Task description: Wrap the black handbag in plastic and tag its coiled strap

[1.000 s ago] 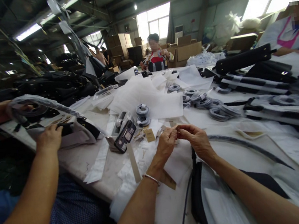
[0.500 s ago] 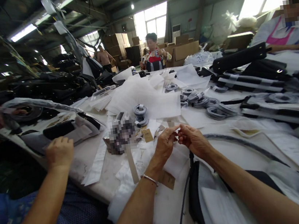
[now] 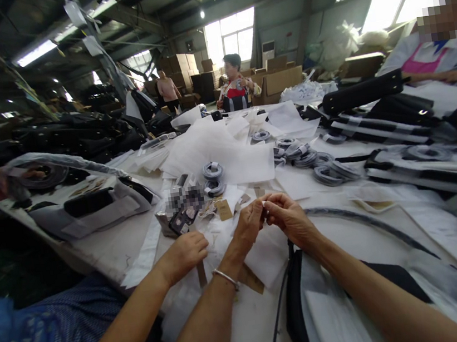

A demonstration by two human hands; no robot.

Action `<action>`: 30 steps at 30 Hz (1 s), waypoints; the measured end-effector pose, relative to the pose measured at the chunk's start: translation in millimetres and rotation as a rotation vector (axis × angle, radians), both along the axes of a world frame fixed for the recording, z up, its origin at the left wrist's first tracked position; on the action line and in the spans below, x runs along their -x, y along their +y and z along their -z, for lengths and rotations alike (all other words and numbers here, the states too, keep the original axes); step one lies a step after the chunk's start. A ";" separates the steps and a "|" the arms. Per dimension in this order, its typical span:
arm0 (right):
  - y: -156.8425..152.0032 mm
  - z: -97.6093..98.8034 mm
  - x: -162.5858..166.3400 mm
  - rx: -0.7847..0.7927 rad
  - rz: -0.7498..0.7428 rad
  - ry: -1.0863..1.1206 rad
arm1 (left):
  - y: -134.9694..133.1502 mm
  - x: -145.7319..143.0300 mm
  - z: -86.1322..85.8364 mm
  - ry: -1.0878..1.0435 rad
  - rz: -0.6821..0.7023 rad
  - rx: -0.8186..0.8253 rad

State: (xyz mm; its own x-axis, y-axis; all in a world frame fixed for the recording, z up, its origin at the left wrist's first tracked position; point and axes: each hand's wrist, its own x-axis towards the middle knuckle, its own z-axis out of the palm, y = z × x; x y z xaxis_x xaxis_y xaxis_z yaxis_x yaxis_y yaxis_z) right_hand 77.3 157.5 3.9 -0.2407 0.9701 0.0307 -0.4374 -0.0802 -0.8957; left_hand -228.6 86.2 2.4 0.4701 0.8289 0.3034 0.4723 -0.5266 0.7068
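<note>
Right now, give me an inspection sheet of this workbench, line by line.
Surface: long white table, mostly covered.
Job's things: small white piece, pinched between both hands' fingertips; too small to identify.
Clutter: white sheets, grey strap coils, brown tags, black bag at the near edge.
Hands: left hand and right hand meet at the fingertips; a co-worker's hand rests beside them.
Cables: nothing seen.
Surroundings: cardboard boxes, windows, other people working.

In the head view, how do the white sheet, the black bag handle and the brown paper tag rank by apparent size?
1. white sheet, clearly largest.
2. black bag handle, long but narrow, and farther away, so unsure.
3. brown paper tag, smallest.
</note>
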 end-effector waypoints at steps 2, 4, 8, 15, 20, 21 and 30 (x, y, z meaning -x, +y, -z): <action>-1.4 1.0 2.9 -0.073 0.042 -0.060 | -5.1 -3.5 -3.2 0.004 -0.023 0.000; -1.6 3.5 5.1 -0.142 0.090 -0.146 | -15.9 -3.1 -13.7 -0.039 -0.079 0.012; 0.0 7.3 5.2 -0.161 0.132 -0.222 | -36.4 -18.0 -40.0 -0.340 -0.189 0.106; -0.3 -1.3 -6.3 -0.160 -0.081 -0.187 | 40.1 -155.2 -17.4 -0.655 -0.120 0.467; -2.0 -5.3 -14.1 -0.102 -0.296 -0.228 | 61.3 -155.8 2.6 -0.567 0.000 0.562; -2.8 -5.2 -14.5 -0.105 -0.335 -0.252 | 59.6 -151.5 3.7 -0.536 -0.005 0.552; -10.0 -5.8 -0.7 -0.077 -0.151 -0.341 | 65.9 -159.6 14.7 -0.487 -0.271 0.299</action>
